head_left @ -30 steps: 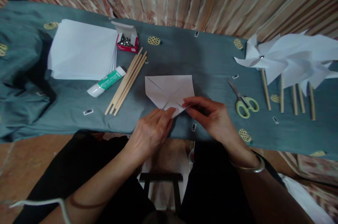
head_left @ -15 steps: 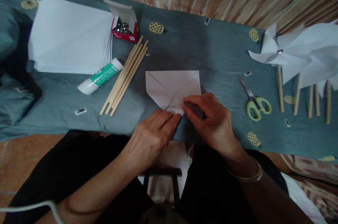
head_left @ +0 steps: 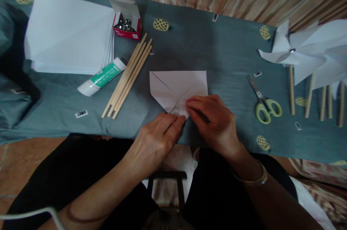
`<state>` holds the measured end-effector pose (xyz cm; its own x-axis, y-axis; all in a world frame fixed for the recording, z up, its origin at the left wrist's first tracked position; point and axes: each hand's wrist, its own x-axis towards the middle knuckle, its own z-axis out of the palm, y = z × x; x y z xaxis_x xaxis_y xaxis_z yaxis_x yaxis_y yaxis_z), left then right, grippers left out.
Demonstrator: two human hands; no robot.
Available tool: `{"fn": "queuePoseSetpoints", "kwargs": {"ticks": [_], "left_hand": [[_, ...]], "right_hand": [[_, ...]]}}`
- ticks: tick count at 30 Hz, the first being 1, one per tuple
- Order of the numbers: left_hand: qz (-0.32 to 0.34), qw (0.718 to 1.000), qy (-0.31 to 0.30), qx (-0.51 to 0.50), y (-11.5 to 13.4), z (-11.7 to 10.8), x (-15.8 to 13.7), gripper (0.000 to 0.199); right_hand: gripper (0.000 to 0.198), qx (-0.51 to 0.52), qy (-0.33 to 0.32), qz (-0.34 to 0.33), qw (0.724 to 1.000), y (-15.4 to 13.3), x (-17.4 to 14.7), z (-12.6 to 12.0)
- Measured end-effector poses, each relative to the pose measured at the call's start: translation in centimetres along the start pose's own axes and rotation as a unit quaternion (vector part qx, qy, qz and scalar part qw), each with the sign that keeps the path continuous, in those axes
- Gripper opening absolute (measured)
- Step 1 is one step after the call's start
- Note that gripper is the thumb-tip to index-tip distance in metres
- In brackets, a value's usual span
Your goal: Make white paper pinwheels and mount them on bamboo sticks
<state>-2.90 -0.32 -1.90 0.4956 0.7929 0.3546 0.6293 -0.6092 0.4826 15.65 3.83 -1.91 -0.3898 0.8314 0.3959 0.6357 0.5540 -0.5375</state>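
Observation:
A white sheet of paper (head_left: 177,82) lies in front of me, with diagonal cuts or creases running toward its middle and its near part folded over. My left hand (head_left: 159,134) presses the near edge of the paper, fingers together and bent over it. Thumb and forefinger of my right hand (head_left: 214,121) pinch a flap at the paper's near right side. The fingertips of both hands almost meet there, and they cover part of the fold.
On the left are a paper stack (head_left: 70,31), a glue tube (head_left: 101,77), several wooden sticks (head_left: 128,78) and a red box of metal pins (head_left: 127,29). Green-handled scissors (head_left: 264,105) lie to the right, beside several paper pinwheels (head_left: 311,49) on sticks.
My right hand has shifted slightly left with the flap, close to the left fingertips. The left hand stays on the near edge. The whole view has moved a little.

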Motion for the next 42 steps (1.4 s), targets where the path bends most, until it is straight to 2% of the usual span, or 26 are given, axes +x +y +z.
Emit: {"fn": "queuePoseSetpoints", "kwargs": {"ticks": [19, 33, 42], "left_hand": [[-0.020, 1.000, -0.005, 0.002, 0.04, 0.11, -0.13, 0.027], [-0.024, 1.000, -0.008, -0.006, -0.03, 0.08, 0.00, 0.028], [-0.022, 1.000, -0.006, -0.011, 0.06, -0.08, 0.11, 0.026]], "right_hand": [[0.011, -0.079, 0.019, -0.034, 0.996, -0.16, 0.04, 0.58], [0.017, -0.102, -0.015, -0.027, 0.994, -0.04, -0.11, 0.50], [0.025, -0.100, -0.060, 0.014, 0.993, -0.43, 0.04, 0.07]]}}
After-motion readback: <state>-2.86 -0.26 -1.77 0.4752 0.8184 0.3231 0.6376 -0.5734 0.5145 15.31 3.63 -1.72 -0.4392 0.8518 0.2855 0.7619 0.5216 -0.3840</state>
